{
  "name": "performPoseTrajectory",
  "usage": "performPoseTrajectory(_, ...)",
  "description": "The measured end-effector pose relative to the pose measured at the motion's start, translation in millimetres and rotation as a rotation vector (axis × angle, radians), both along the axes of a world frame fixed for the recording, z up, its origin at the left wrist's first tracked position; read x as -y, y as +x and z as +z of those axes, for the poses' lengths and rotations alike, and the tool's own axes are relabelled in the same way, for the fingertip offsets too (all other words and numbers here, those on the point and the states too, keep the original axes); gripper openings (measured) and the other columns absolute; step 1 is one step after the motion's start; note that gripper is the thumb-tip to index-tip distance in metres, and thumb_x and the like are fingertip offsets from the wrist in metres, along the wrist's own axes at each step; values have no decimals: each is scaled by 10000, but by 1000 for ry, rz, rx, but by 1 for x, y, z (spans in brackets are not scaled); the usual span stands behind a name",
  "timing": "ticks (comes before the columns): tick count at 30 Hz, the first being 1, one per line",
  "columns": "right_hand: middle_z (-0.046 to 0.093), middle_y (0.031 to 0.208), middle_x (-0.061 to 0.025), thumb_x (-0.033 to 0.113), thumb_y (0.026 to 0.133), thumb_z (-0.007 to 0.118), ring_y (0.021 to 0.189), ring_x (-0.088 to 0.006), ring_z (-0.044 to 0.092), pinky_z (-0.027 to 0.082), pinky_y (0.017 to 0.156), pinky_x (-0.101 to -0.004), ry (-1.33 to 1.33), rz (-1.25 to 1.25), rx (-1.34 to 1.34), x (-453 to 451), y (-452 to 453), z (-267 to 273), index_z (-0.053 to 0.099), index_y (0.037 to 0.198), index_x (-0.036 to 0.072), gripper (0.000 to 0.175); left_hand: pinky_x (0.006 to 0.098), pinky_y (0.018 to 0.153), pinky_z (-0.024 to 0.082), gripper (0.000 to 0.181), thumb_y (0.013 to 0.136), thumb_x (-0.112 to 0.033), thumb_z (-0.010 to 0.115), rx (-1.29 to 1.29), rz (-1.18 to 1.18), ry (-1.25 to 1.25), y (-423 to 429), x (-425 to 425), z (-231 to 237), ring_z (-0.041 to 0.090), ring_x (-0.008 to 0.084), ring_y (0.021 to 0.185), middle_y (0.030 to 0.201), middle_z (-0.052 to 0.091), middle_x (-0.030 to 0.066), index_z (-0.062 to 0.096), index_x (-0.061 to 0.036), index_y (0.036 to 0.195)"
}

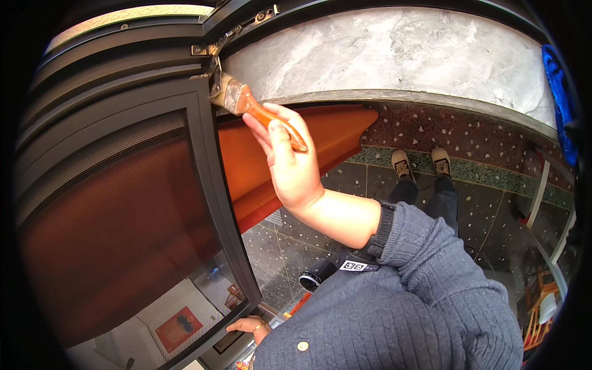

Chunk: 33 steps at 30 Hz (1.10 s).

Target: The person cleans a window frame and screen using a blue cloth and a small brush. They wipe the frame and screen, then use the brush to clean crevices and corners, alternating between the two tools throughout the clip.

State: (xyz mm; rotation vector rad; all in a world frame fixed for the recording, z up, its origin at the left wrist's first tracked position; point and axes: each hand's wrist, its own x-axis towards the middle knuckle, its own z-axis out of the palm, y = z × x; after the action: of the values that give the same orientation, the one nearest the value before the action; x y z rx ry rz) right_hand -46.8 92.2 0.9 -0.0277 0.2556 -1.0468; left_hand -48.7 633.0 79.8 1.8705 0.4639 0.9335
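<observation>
My right hand [291, 162] grips the orange handle of a flat paintbrush [259, 111], thumb along its side. The brush's pale bristles press into the corner where a metal hinge arm [216, 64] joins the dark window frame [138, 69] to the open sash [208, 185]. A fine mesh and glass panel [115, 240] fills that sash. Low in the view, my left hand [252, 325], wearing a ring, lies at the sash's lower edge with a finger stretched out over it. The rest of its fingers are hidden.
A grey marbled sill [393, 51] curves along the top, with a blue cloth [559, 101] at its right end. Below the sill are an orange panel [286, 143] and a speckled tile floor [471, 203]. A dark cylindrical object [317, 275] is beside my sweater.
</observation>
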Motion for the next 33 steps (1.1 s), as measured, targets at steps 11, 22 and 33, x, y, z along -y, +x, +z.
performPoseTrajectory(11,644,818,-112,86,976,503,735,-160,655,573,682,-294,-155,308,-129,14,-16,-12,551,1146,-49,222,325,1139,277,910,907,-734,316,-93,234,88,-6,14,9,405,278,1344,1509,391,137,348,-21,1471)
performPoseTrajectory(22,652,871,-99,118,979,515,764,-127,643,549,665,-273,-348,479,-304,21,-24,-18,558,1153,-30,232,345,1146,273,919,907,-739,295,-111,200,125,-1,4,11,384,294,1359,1516,375,143,338,-18,1475)
performPoseTrajectory(33,650,882,-59,127,987,513,820,-116,640,526,767,-273,-451,464,-279,10,-24,-26,507,1220,8,262,365,1152,270,929,906,-744,274,-119,181,152,5,6,8,362,310,1373,1522,360,148,327,-14,1478)
